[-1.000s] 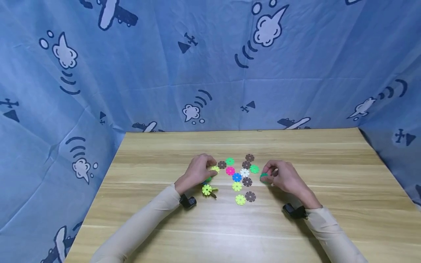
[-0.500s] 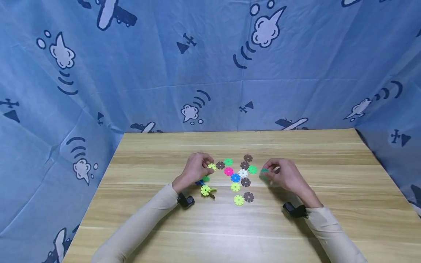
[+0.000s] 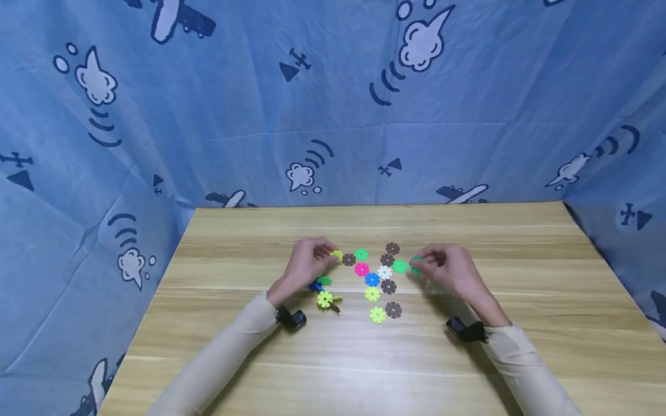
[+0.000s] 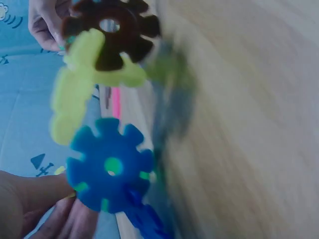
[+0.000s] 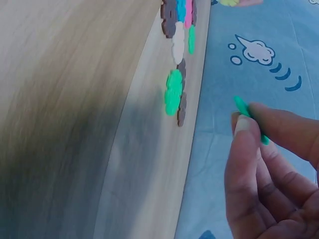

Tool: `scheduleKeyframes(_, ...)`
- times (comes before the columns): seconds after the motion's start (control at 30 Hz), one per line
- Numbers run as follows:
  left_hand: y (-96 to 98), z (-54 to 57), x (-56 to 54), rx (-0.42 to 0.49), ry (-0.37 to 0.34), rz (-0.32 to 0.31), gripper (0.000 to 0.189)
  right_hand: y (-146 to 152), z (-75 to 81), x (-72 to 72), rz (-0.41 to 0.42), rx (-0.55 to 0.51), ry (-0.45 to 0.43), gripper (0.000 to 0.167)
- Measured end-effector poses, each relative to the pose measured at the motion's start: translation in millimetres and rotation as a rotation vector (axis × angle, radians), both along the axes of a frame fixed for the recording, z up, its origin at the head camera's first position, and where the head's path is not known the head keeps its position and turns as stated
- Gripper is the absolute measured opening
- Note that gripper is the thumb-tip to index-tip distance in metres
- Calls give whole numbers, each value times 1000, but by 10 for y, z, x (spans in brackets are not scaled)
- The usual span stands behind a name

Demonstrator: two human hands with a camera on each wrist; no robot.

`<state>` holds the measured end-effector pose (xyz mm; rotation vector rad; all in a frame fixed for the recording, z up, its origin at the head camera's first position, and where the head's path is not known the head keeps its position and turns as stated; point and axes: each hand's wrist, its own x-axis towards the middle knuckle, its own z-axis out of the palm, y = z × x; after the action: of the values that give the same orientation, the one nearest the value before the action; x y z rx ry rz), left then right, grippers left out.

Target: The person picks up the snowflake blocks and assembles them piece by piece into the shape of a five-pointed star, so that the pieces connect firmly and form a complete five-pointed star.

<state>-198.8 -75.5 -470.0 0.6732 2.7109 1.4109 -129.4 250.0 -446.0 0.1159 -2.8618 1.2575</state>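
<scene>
Several notched plastic discs lie flat on the table. My left hand (image 3: 307, 258) pinches a yellow notched disc (image 3: 337, 254) between thumb and fingers, beside a brown disc (image 3: 348, 260). Across from it, my right hand (image 3: 448, 267) holds a green notched disc (image 3: 416, 264) by thumb and fingertips; in the right wrist view that green disc (image 5: 241, 105) is seen nearly edge-on. Just left of the right hand lies another green disc (image 3: 399, 266). Below the left hand, blue (image 4: 109, 164), yellow (image 4: 70, 99) and brown (image 4: 117, 30) discs stand tilted, looming close in the left wrist view.
Pink (image 3: 361, 269), blue (image 3: 372, 279) and white (image 3: 384, 272) discs sit mid-table. Nearer the front are a yellow disc (image 3: 377, 315) and a brown one (image 3: 393, 310). A blue patterned cloth (image 3: 333, 115) hangs behind the wooden table (image 3: 468, 375).
Both hands have shifted slightly towards the back of the table with their discs. The green disc in the right hand has turned to show more of its face in the head view.
</scene>
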Motion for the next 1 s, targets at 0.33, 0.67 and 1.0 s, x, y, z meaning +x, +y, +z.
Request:
scheduleKeyframes(0.33, 34, 158, 133, 155, 13, 8, 18, -157, 107, 17, -1, -80, -20, 21)
scheduleKeyframes(0.67, 101, 211, 272, 240, 90, -57, 13, -364, 174, 44, 23, -167, -46, 20)
scheduleKeyframes(1.0, 214, 267, 389, 268, 106, -90, 16, -496, 253, 31, 36, -289, -90, 23)
